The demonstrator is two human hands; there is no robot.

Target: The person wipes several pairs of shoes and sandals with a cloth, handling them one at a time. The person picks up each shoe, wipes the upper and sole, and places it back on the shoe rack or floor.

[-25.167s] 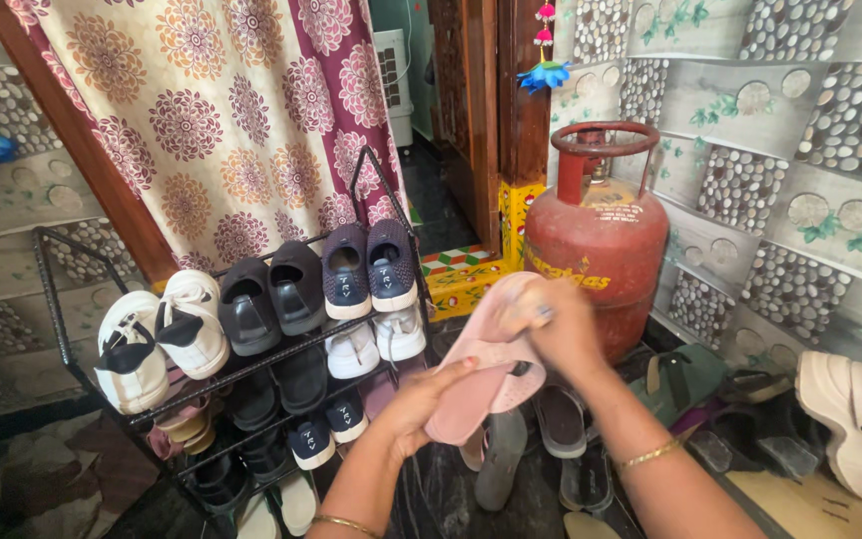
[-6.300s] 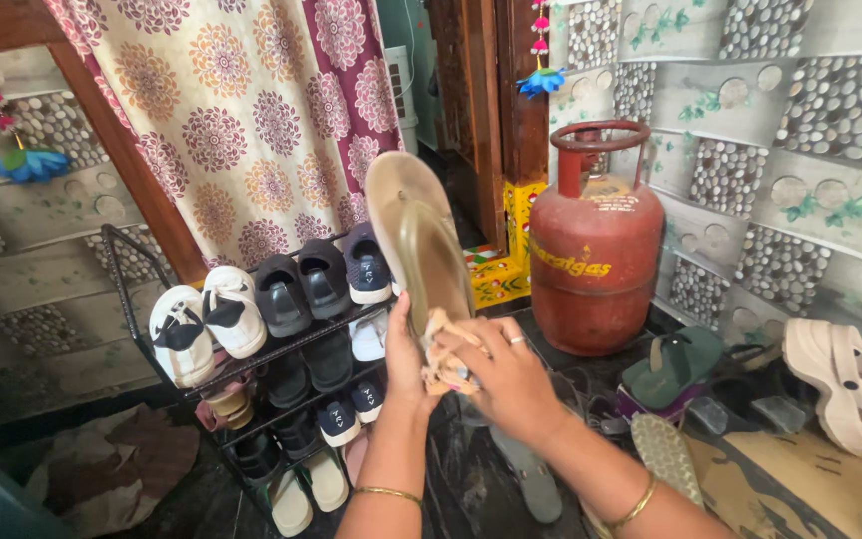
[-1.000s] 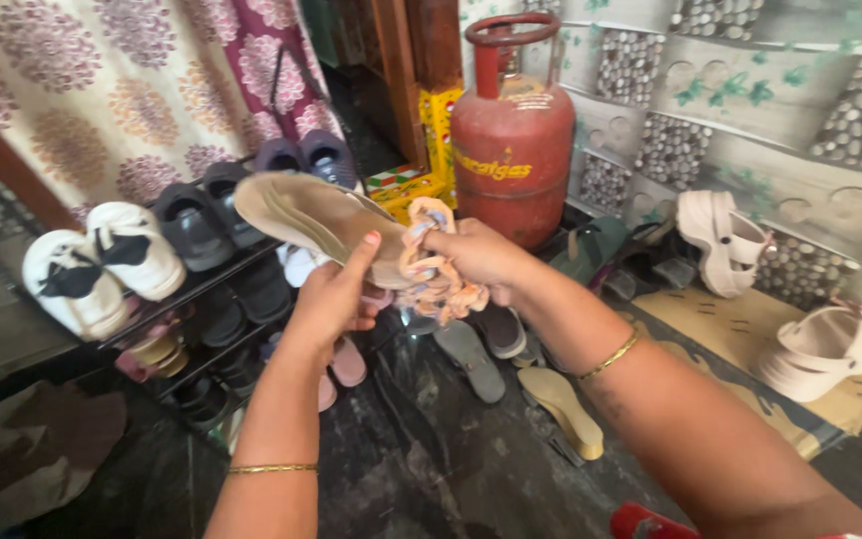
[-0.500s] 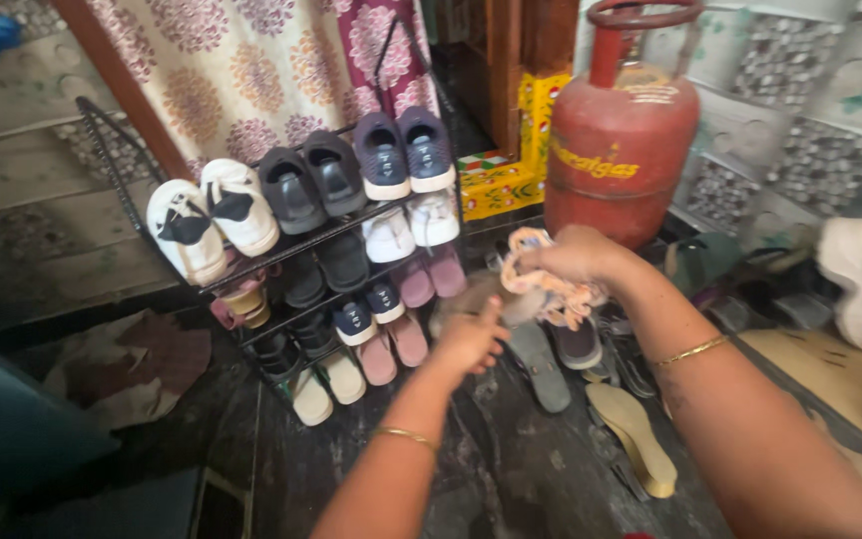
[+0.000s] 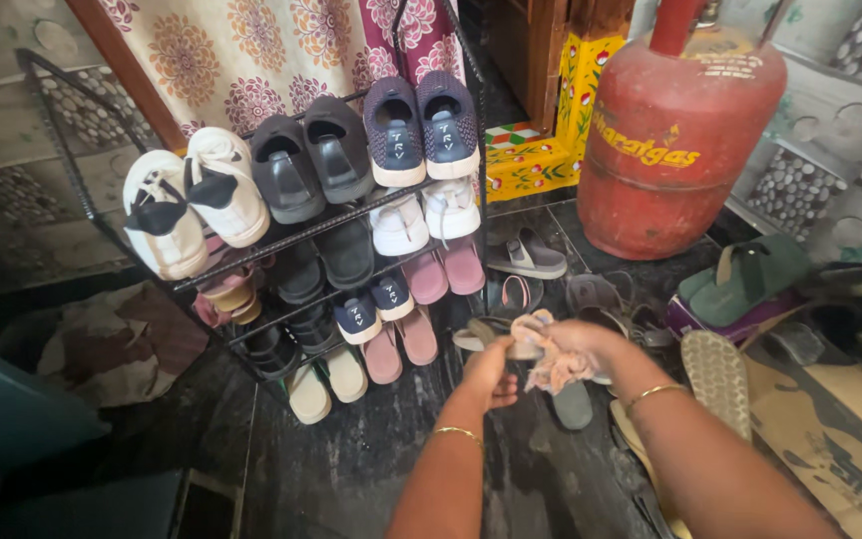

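The tan sandal held up a second ago has been brought down to the floor (image 5: 391, 469) before the shoe rack (image 5: 72, 190), the left hand (image 5: 489, 371) closed on it, while the crumpled cloth (image 5: 549, 361) stays bunched in the right hand (image 5: 591, 344)'s closed grip.

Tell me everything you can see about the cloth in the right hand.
The cloth is a small rag, pale peach with faint darker marks, soft and crumpled into ruffled folds. The right hand bunches it from above, so part is hidden. It hangs low over the dark floor, beside the left hand, among sandals.
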